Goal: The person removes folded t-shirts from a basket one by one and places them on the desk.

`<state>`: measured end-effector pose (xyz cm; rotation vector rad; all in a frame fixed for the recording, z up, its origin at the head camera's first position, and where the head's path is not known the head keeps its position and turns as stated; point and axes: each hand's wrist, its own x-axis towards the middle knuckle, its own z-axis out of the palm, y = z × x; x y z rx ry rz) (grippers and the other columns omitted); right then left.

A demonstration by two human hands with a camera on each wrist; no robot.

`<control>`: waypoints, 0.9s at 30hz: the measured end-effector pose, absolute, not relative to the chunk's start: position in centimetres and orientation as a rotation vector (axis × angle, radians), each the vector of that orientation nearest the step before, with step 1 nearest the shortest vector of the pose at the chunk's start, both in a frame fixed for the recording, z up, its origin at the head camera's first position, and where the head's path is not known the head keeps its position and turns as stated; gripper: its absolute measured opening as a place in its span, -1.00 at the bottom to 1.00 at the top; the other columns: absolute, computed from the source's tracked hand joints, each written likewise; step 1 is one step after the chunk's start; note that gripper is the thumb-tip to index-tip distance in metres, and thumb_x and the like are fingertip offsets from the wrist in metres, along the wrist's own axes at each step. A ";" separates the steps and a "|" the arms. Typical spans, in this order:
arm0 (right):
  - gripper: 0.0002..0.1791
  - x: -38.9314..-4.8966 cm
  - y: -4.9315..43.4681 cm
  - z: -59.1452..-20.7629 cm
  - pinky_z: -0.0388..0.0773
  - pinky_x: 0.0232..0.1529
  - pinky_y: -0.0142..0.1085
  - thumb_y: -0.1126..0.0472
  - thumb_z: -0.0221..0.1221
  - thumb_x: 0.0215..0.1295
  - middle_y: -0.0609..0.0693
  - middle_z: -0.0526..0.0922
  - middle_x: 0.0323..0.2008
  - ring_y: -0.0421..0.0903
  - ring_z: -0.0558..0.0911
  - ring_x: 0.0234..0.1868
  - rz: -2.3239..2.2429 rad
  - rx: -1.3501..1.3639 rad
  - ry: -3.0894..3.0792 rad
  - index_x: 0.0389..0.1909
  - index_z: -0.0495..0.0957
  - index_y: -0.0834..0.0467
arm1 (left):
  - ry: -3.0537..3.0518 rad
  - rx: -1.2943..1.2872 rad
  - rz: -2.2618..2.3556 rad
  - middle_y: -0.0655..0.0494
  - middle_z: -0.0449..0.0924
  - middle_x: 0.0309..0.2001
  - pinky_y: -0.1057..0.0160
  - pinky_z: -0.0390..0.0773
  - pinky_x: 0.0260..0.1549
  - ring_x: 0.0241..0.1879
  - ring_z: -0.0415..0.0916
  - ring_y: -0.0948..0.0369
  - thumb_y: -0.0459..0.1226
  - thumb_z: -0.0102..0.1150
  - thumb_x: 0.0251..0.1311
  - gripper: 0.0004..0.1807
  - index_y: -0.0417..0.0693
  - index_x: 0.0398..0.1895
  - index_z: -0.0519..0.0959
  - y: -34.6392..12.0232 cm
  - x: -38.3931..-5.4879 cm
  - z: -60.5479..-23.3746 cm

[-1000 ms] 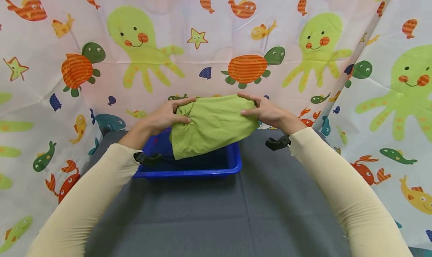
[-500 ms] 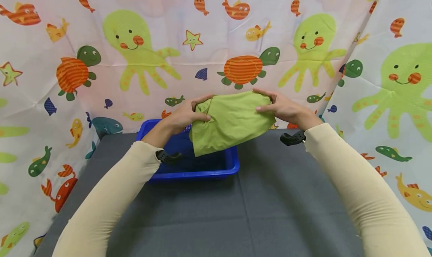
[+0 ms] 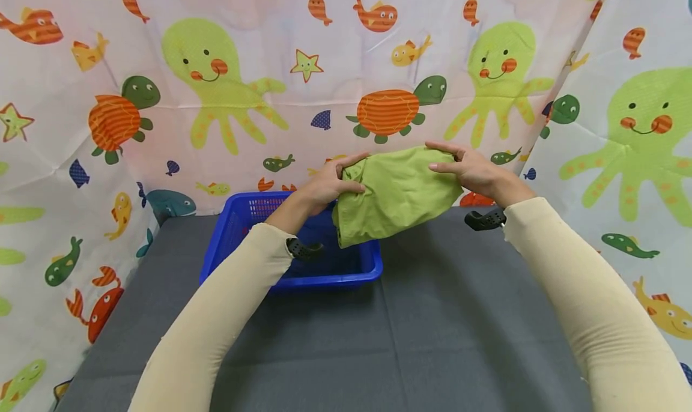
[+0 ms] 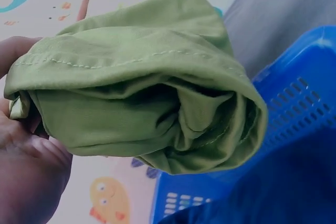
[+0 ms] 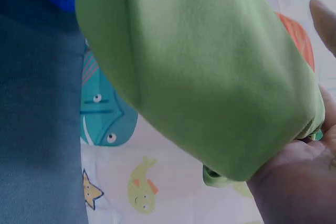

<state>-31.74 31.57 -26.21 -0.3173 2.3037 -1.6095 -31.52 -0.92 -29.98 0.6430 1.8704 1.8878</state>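
A folded lime-green garment (image 3: 400, 193) with a stitched hem hangs in the air, above and to the right of the blue basket's middle. My left hand (image 3: 324, 187) pinches its left end, thumb in front and fingers behind. At the upper right corner, my right hand (image 3: 476, 169) holds it the same way. Up close in the left wrist view, the garment (image 4: 142, 103) shows its open, rolled layers beside my left hand (image 4: 31, 177). In the right wrist view its smooth face hides most of the fingers of my right hand (image 5: 299, 187).
The blue plastic basket (image 3: 335, 280) with perforated walls stands on the dark grey cloth-covered table (image 3: 324, 352). Its inside is dark, and its contents are hard to tell. A curtain (image 3: 324, 57) printed with sea animals encloses the back and sides.
Both hands have carried the green garment to the right, from over the basket toward its right side. More of the basket's left part now shows. The grip looks the same.
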 end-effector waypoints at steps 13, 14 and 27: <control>-0.23 -32.7 34.2 -27.5 0.50 0.10 -0.48 0.11 0.13 0.51 0.00 -0.01 0.59 -0.33 0.47 0.18 -1.614 -0.220 2.307 0.62 0.02 -0.11 | 1.884 0.543 1.915 -0.07 0.53 0.26 0.34 0.64 -0.21 -0.07 0.56 0.24 -0.51 0.21 0.28 -0.16 0.28 0.56 0.24 3.1 -32.4 -31.1; -0.23 -32.7 34.2 -27.6 0.51 0.06 -0.50 0.12 0.14 0.50 0.00 0.01 0.58 -0.36 0.51 0.12 -1.622 -0.211 2.301 0.62 0.02 -0.10 | 1.888 0.537 1.910 -0.06 0.53 0.24 0.33 0.64 -0.21 -0.08 0.56 0.24 -0.50 0.22 0.28 -0.16 0.28 0.55 0.24 3.3 -32.4 -31.1; -0.20 -32.6 36.3 -28.1 0.39 0.19 -0.45 0.00 0.18 0.47 -0.02 -0.25 0.66 -0.15 0.25 0.40 -1.505 -0.109 2.453 0.62 0.03 -0.15 | 1.903 0.564 1.867 -0.07 0.43 0.32 0.31 0.61 -0.16 0.04 0.50 0.18 -0.52 0.20 0.28 -0.14 0.30 0.56 0.22 6.4 -33.0 -31.8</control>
